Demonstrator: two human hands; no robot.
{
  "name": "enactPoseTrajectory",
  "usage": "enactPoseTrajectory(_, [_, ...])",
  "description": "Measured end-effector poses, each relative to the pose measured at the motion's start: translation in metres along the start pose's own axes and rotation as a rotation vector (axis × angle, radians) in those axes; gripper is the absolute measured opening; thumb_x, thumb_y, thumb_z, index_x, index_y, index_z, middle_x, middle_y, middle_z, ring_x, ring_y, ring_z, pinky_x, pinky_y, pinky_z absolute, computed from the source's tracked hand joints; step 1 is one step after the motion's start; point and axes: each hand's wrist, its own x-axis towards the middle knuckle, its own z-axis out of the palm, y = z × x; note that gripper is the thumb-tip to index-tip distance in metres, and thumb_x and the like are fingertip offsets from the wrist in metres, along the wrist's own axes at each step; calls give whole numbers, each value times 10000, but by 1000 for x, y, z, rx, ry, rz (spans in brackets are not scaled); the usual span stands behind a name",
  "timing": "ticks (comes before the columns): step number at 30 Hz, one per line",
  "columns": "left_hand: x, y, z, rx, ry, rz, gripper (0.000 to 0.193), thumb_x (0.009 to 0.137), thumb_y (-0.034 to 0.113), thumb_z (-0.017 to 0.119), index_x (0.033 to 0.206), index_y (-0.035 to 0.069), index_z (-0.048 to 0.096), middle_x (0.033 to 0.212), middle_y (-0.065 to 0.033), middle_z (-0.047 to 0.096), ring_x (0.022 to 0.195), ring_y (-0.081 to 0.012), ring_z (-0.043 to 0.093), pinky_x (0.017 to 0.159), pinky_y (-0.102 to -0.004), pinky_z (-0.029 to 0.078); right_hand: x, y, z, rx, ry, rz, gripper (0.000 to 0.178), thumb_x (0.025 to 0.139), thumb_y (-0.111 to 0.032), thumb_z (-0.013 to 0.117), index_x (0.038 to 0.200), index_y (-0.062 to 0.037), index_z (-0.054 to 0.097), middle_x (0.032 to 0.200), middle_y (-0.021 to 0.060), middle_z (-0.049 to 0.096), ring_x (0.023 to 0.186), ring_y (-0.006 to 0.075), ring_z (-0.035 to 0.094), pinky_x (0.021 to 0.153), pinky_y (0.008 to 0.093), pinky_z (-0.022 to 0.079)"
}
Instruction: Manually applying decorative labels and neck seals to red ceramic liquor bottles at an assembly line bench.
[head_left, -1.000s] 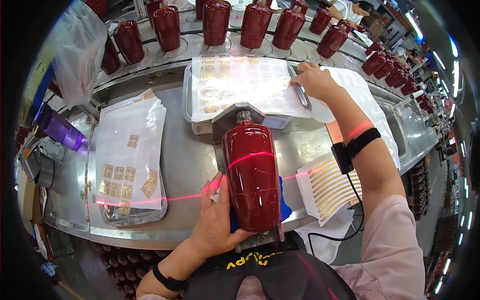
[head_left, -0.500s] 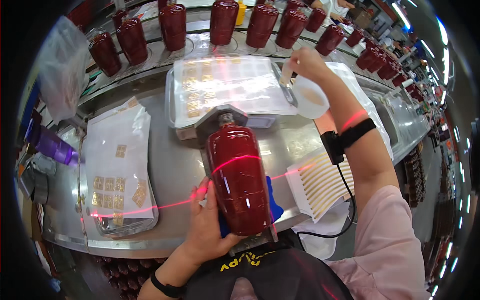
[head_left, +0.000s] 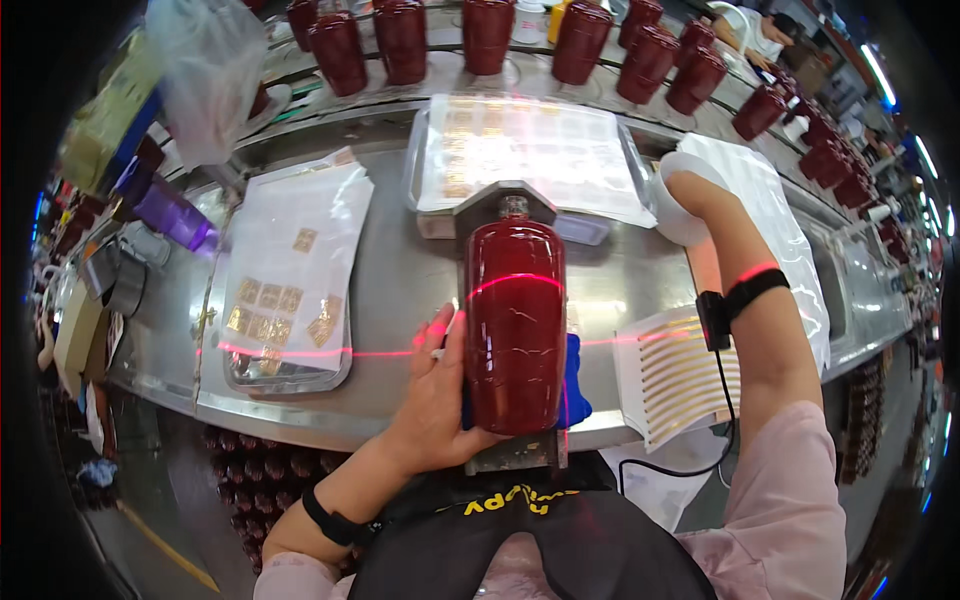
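Note:
A glossy dark red bottle (head_left: 516, 330) lies with its neck pointing away from me in a metal holder (head_left: 545, 205), over a blue cloth (head_left: 577, 385). My left hand (head_left: 430, 405) rests against its left side, fingers stretched along the glass and thumb at the base. A red laser line crosses the bottle and the table. At the right, my right hand (head_left: 700, 192) reaches into a white bowl (head_left: 677, 222); its fingers are hidden there, so what they hold cannot be seen. A black band with a small cabled box (head_left: 714, 320) sits on that forearm.
White sheets bearing gold decals lie in a left tray (head_left: 340, 378) and a far tray (head_left: 416, 160). A sheet with gold strips (head_left: 675, 375) is at the right. Red bottles (head_left: 400, 45) line the conveyor behind. A purple cup (head_left: 170, 210) lies left; another person (head_left: 760, 35) sits far right.
My right hand has gone from above the bowl's far-left edge down into the bowl. The whole view has shifted; my left hand stays on the bottle.

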Motion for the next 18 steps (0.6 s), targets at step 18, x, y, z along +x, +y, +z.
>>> enactPoseTrajectory(18, [-4, 9, -19, -149, -11, 43, 1126, 798, 462, 719, 1473, -123, 34, 1476, -283, 312, 1401, -431, 243, 1166, -453, 128, -72, -227, -197, 986, -61, -527, 127, 822, -89, 705, 811, -12, 604, 978, 97, 596, 803, 213, 585, 707, 317, 473])
